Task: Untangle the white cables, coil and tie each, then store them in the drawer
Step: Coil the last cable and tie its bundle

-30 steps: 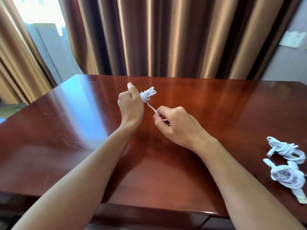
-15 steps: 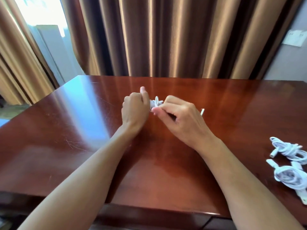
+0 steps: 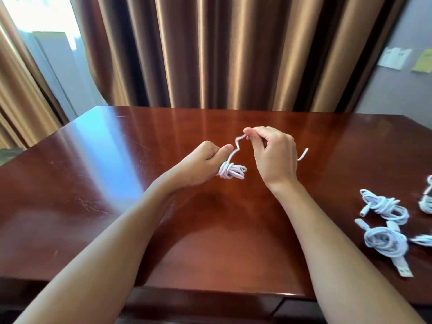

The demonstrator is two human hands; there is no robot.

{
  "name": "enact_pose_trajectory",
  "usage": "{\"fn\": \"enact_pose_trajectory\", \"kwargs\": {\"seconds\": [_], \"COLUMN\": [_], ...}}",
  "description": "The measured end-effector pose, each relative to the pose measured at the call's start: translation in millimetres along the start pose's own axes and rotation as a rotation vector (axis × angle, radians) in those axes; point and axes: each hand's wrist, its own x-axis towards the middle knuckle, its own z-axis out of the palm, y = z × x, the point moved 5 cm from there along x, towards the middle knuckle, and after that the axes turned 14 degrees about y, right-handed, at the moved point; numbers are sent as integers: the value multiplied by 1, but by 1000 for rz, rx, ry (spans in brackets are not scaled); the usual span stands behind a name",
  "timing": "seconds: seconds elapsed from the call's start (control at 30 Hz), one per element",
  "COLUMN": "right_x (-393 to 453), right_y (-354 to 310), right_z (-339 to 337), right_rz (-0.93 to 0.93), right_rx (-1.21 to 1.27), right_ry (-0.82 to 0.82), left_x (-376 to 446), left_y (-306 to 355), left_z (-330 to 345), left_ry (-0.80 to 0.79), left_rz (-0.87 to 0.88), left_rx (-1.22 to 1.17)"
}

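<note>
holding a small white coil (image 3: 232, 171) against its curled fingers, the left hand (image 3: 205, 163) is keeping a closed grip on the bundle just above the desk (image 3: 117, 183). the right hand (image 3: 274, 155) is pinching the loose tail (image 3: 238, 143) of the same cable between thumb and fingertips, with the plug end (image 3: 303, 154) sticking out behind its knuckles. the tail is looking kinked and slack between the two hands, so the tie is likely not tight yet.

the main risk is the coil springing open: if the left grip is loosening while the right is pulling the tail through, the loops are probably sliding off and tangling again. pulling too hard is risking a sharp bend near the plug. a loose wrap is likely coming undone later in the drawer, which is not showing clearly here.

three or so finished bundles (image 3: 383, 206) are lying at the right of the desk, close together; a sweeping right forearm could be knocking them off the near edge.
</note>
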Motion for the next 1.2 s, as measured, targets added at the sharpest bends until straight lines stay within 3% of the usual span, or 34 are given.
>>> {"fn": "enact_pose_trajectory", "kwargs": {"seconds": [0.1, 0.27, 0.4, 0.53, 0.63, 0.77, 0.87, 1.07, 1.2], "right_x": [-2, -18, -36, -44, -33, -11, -3, 0, -12], "right_y": [6, -20, -44, -79, -81, -57, -37, -21, -19], "right_z": [1, 17, 27, 17, 11, -7, -12, -3, 13], "right_rz": [21, -123, -343, -583, -635, -531, -350, -166, -106], "right_rx": [-91, 42, -23, 77, 79, 53, 143, 319, 288], "right_ry": [-57, -419, -620, -462, -283, -139, -157, -267, -413], "left_x": [2, 12, 15, 11, 9, 13, 9, 3, 1], "left_y": [4, -1, -24, -33, -27, -19, -6, 6, 13], "left_z": [-3, -22, -42, -57, -53, -31, -13, -9, -8], "left_ry": [57, 406, 721, 880, 848, 566, 365, 203, 253], "left_rz": [-12, -137, -189, -179, -69, 180, 272, 168, 107], "left_rx": [-206, -505, -337, -36, 254, 234, 144, -74, -204]}}
